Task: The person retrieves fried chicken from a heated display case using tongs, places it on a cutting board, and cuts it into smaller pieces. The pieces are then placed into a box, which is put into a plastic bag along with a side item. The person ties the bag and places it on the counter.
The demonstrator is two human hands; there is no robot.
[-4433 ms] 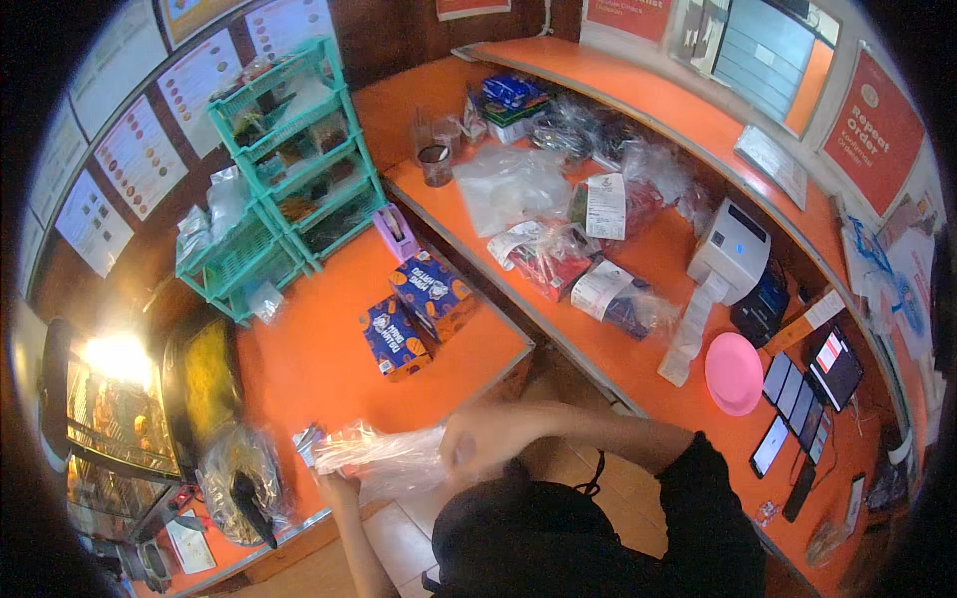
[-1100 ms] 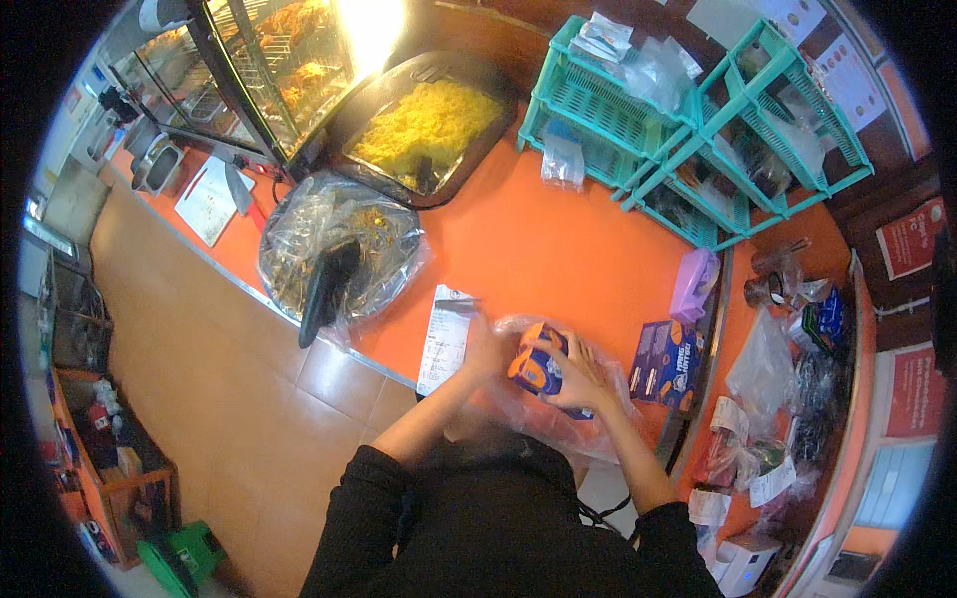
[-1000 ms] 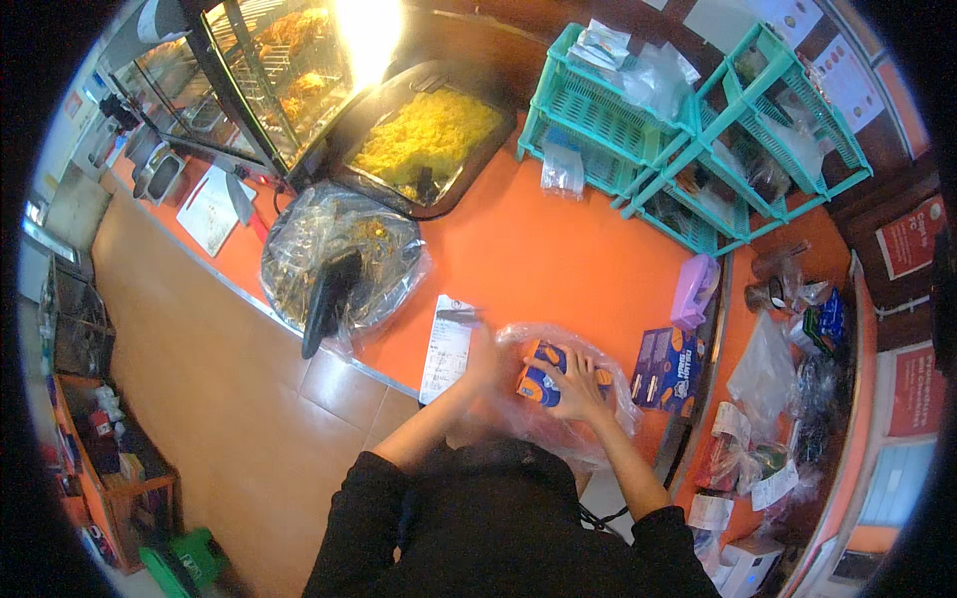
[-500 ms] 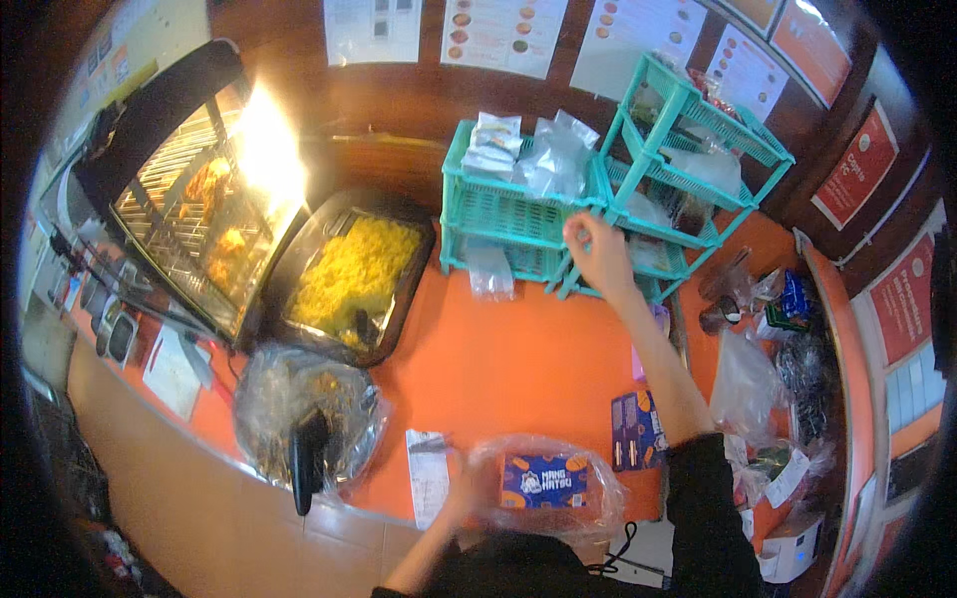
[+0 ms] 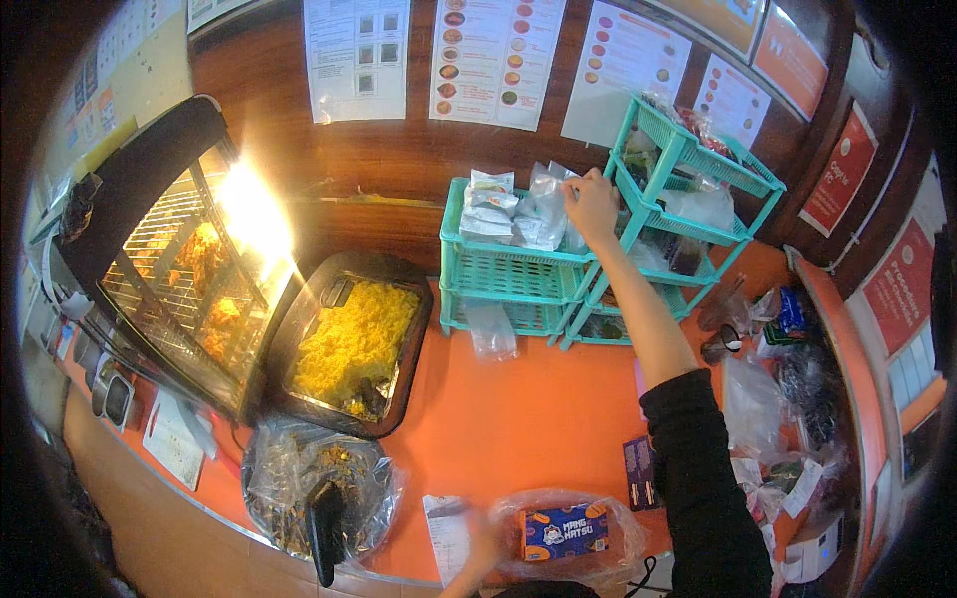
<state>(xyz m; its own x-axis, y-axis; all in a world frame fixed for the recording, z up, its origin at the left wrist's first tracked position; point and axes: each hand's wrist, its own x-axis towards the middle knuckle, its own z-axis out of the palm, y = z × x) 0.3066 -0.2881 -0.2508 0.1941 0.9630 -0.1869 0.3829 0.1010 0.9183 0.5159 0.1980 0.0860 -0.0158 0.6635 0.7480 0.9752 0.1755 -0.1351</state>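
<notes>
Here our right hand [image 5: 590, 204] closes on the silvery packets [image 5: 543, 204] in the teal rack's [image 5: 508, 274] top tray; a careless tug could spill neighbours. Our left hand [image 5: 478, 546], blurred, seems to pinch the clear bag [image 5: 568, 533] holding an orange box.

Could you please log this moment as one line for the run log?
right hand: on packets in teal rack | left hand: on clear bag | surface: orange counter
</notes>
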